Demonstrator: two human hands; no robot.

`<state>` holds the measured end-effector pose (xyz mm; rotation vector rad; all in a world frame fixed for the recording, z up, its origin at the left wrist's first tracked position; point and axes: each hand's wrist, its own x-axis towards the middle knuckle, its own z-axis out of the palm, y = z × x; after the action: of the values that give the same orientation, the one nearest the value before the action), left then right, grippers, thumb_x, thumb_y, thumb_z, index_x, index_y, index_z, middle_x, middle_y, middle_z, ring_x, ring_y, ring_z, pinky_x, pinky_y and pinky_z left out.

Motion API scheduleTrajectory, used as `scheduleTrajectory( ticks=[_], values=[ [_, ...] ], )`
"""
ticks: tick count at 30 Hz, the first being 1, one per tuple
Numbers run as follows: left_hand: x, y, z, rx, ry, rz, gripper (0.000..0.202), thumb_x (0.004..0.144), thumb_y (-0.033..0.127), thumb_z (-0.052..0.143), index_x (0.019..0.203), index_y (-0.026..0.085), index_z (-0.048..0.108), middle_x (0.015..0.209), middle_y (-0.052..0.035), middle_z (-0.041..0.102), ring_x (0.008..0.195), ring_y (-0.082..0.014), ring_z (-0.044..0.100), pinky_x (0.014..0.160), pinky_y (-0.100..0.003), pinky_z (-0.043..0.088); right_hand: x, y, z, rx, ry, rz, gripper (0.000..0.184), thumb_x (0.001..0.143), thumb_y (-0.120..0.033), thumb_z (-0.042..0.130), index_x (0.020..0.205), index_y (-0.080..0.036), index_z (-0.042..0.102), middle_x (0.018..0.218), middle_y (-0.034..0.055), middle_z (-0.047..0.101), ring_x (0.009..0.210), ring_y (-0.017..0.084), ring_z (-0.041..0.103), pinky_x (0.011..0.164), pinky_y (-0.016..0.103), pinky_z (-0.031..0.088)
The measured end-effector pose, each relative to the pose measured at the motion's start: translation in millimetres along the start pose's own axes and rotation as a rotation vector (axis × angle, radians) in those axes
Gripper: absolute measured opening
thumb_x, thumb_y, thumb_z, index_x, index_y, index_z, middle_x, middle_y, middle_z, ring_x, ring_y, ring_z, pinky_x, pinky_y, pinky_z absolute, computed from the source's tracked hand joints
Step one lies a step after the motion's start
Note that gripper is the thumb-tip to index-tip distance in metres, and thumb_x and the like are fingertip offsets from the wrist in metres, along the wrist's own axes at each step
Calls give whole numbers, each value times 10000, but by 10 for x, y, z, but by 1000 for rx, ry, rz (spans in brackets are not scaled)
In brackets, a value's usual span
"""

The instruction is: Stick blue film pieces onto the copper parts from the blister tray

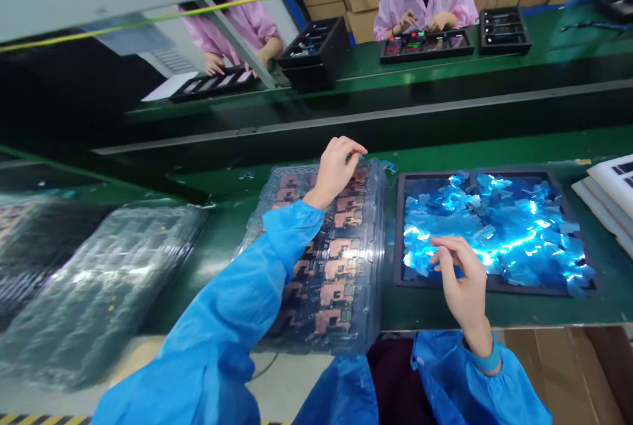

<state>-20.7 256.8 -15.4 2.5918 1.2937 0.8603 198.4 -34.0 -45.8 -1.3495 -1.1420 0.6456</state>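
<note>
Since the clear tray stack (321, 280) lies just beside the black tray (398, 227) of blue film scraps (494, 227), both stay within reach on the green bench (544, 313): left hand (336, 171) pinches at the stack's top edge, right hand (457, 273) draws its fingertips together over the scraps.

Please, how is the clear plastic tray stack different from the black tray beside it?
The clear plastic tray stack is see-through and holds copper-coloured parts in neat rows; the black tray is opaque and holds loose, jumbled blue film pieces. Both lie flat on the green bench.
</note>
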Motion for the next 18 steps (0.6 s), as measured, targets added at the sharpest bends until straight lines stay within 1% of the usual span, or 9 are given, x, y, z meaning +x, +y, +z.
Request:
scheduleTrajectory(
  ticks=[1, 3, 5, 7, 8, 10, 13, 16, 18],
  values=[
    [135, 52, 72, 32, -52, 38, 259, 1010, 143, 528, 1051, 196, 778, 1118, -100, 757, 1119, -292, 636, 1063, -459, 482, 5, 5, 7, 8, -6, -1, 201, 1094, -241, 569, 1122, -239, 768, 1118, 87, 742, 781, 162, 726, 638, 303, 635],
    [444, 158, 260, 100, -276, 100, 252, 990, 131, 572, 1110, 204, 782, 1171, -104, 754, 1176, -306, 623, 1077, -451, 476, 10, 1, 18, 16, -13, -8, 204, 1093, -233, 570, 1133, -246, 770, 1095, 78, 742, 781, 161, 721, 638, 297, 634],
    [730, 246, 477, 170, -536, 84, 234, 911, 109, 678, 1095, 209, 785, 1176, -103, 750, 1197, -309, 625, 1064, -416, 483, 12, -15, 17, 15, -20, -18, 214, 1093, -221, 569, 1149, -255, 773, 1061, 67, 743, 785, 161, 715, 638, 288, 626],
    [918, 302, 681, 213, -702, 26, 217, 810, 111, 790, 1007, 203, 780, 1099, -100, 751, 1143, -300, 654, 1014, -375, 505, 13, -32, 1, 9, -20, -32, 225, 1090, -203, 570, 1155, -264, 777, 1022, 56, 744, 806, 163, 715, 652, 279, 618],
    [968, 317, 768, 221, -741, 5, 212, 768, 130, 838, 957, 200, 771, 1046, -96, 748, 1096, -292, 670, 981, -359, 515, 13, -39, -13, 6, -17, -37, 230, 1087, -193, 571, 1155, -267, 777, 1010, 51, 745, 816, 162, 716, 665, 275, 616],
    [1002, 325, 899, 216, -768, -8, 248, 703, 186, 910, 887, 198, 744, 957, -81, 739, 995, -271, 688, 917, -340, 529, 18, -43, -44, -1, -3, -38, 237, 1084, -176, 571, 1152, -268, 778, 999, 46, 749, 830, 160, 720, 690, 268, 613],
    [1010, 308, 983, 196, -789, -26, 321, 612, 178, 949, 818, 200, 705, 871, -50, 724, 908, -249, 687, 842, -316, 531, 36, -36, -82, -5, 24, -35, 237, 1080, -162, 576, 1143, -266, 779, 1000, 40, 755, 830, 149, 726, 698, 250, 604],
    [1083, 324, 940, 158, -769, -70, 312, 581, 106, 918, 727, 193, 657, 777, -23, 698, 836, -236, 685, 791, -305, 535, 55, -28, -99, 0, 36, -43, 243, 1078, -157, 570, 1142, -260, 781, 1005, 42, 760, 813, 141, 729, 686, 240, 599],
    [1118, 389, 828, 116, -711, -100, 244, 668, 124, 875, 726, 186, 646, 794, -32, 713, 842, -235, 701, 796, -310, 548, 65, -28, -102, 6, 41, -55, 244, 1076, -163, 565, 1134, -252, 785, 1006, 48, 763, 796, 143, 729, 671, 244, 601]
  ],
)
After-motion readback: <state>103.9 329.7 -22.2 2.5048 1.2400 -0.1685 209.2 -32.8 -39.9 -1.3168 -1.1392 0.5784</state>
